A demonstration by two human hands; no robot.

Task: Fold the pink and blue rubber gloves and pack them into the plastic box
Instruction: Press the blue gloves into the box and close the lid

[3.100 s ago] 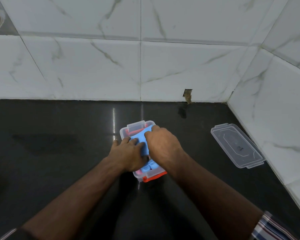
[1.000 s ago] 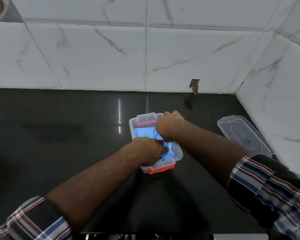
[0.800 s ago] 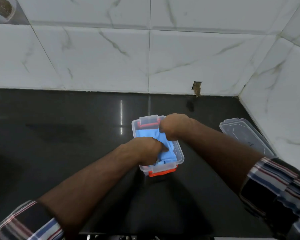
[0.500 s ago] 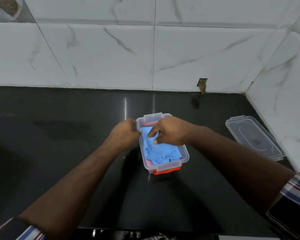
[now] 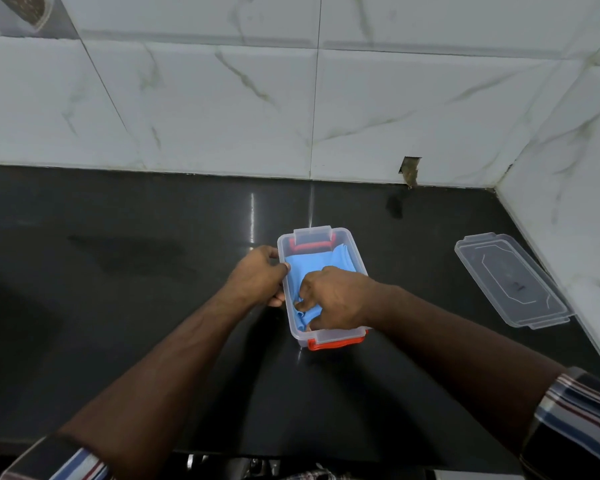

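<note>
On the black counter (image 5: 118, 306) in front of me, near the corner of the tiled wall (image 5: 222, 109), sits the clear plastic box (image 5: 355, 261) with its orange clips at the near and far ends. My left hand (image 5: 260, 277) is against the box's left wall, the thumb at the rim and the fingers curled round the outside, steadying it. My right hand (image 5: 336, 297) reaches in from the right and is down inside the box, its fingers bent and pinching a crumpled fold of the blue glove (image 5: 307, 271), which fills most of the box. Of the pink glove I can make out nothing certain beneath the blue one. Both forearms are bare, with striped shirt cuffs pushed up near the bottom corners of the view. The clear lid (image 5: 513, 280) lies flat on the counter well to the right of the box, just beside the side wall. It has a raised outline and a small dark mark, too small for me to read.
</note>
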